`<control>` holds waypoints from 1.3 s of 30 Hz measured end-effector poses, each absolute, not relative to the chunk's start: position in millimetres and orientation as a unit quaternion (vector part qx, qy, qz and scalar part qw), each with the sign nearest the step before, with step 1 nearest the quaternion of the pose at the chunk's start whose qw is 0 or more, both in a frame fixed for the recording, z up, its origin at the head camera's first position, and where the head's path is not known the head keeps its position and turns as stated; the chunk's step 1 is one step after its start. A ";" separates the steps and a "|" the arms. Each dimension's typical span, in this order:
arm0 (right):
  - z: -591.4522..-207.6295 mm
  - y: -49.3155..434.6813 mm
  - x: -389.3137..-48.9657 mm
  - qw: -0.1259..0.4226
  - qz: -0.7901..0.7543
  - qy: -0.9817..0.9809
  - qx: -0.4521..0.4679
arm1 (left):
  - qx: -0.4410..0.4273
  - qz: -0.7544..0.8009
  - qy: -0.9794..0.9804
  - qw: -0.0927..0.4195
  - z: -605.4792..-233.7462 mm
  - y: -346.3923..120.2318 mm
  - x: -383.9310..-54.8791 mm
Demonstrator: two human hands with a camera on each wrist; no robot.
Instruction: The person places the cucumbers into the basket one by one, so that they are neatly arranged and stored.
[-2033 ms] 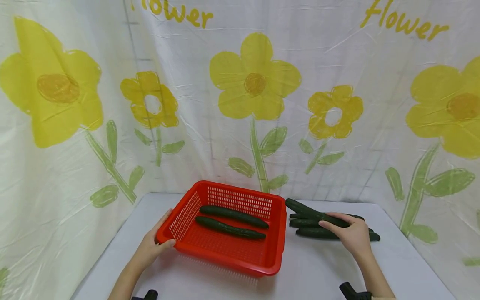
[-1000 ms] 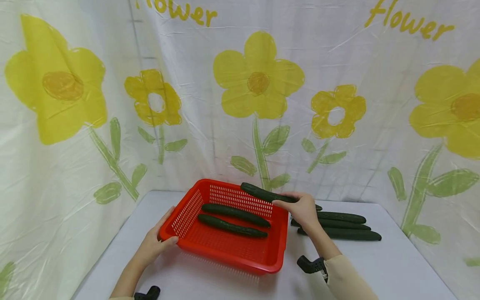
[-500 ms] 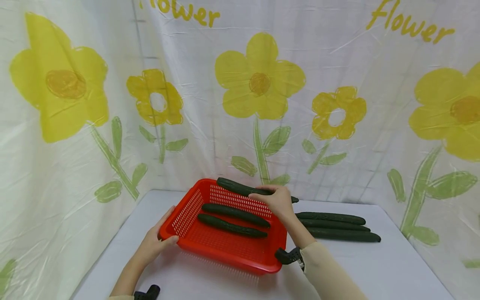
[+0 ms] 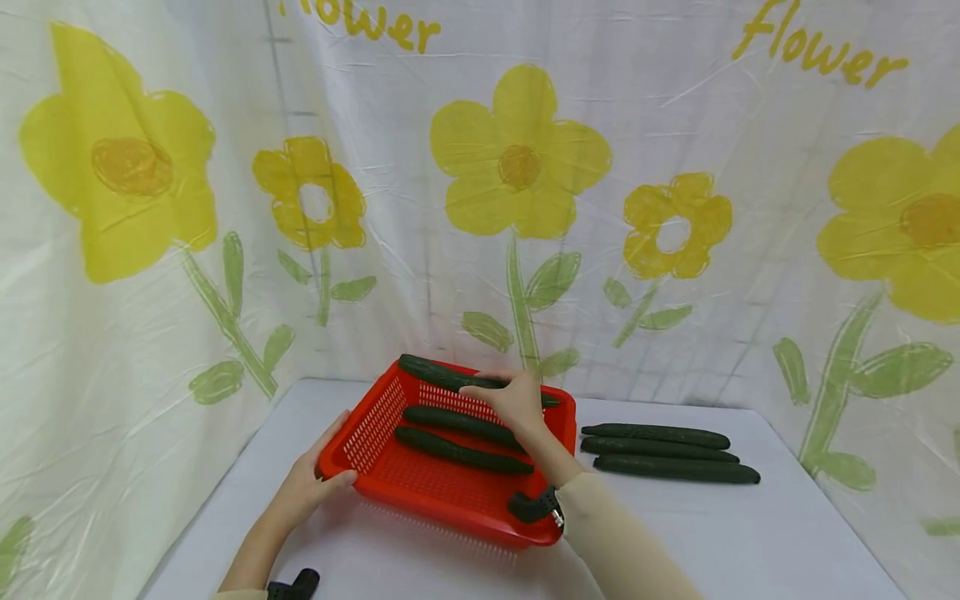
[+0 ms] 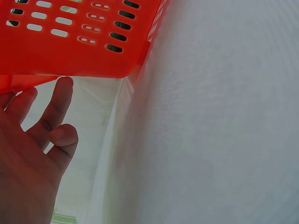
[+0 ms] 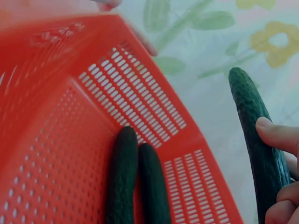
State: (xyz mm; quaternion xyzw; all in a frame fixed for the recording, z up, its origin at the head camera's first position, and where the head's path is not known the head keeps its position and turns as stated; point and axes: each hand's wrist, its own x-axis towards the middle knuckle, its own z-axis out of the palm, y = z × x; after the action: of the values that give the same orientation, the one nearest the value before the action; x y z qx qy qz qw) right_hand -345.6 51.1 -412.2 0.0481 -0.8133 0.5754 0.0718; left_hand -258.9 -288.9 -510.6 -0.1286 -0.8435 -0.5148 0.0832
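My right hand (image 4: 517,404) grips a dark green cucumber (image 4: 431,372) around its middle, over the back part of a red plastic basket (image 4: 450,517). In the right wrist view this cucumber (image 6: 247,102) shows with the thumb on its near side, and it appears beyond the basket's rim. Two more cucumbers (image 4: 457,451) lie side by side on the basket floor, partly overlapped by the right forearm. At the basket's left corner, my left hand (image 4: 303,492) holds the rim, thumb at the front and fingers along the side. The left wrist view has its fingers (image 5: 60,100) right at the basket edge.
Three cucumbers (image 4: 667,456) lie in a row on the white table (image 4: 750,533), right of the basket. A curtain (image 4: 390,275) printed with yellow flowers hangs behind the table. Each wrist wears a black device (image 4: 536,505).
My right hand has picked a cucumber from the group on the right and carried it left over the basket. My left hand stays at the basket's left corner.
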 end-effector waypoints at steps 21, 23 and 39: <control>-443.8 38.6 -349.7 0.016 0.579 -0.815 -0.010 | -0.117 -0.528 -0.838 0.078 -511.4 -290.2 -255.5; -445.9 37.9 -349.4 0.014 0.576 -0.817 -0.015 | -0.119 -0.524 -0.839 0.080 -511.5 -290.2 -256.2; -459.1 38.5 -347.7 -0.022 0.572 -0.819 -0.027 | -0.133 -0.526 -0.835 0.084 -512.0 -289.2 -260.8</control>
State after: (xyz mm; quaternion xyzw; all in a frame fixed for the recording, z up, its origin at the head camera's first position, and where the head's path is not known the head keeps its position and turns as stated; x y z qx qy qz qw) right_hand -347.7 38.5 -459.1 -0.0273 -0.8193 0.5723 -0.0225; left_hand -260.8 -289.2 -512.0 -0.1332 -0.8354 -0.5265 0.0843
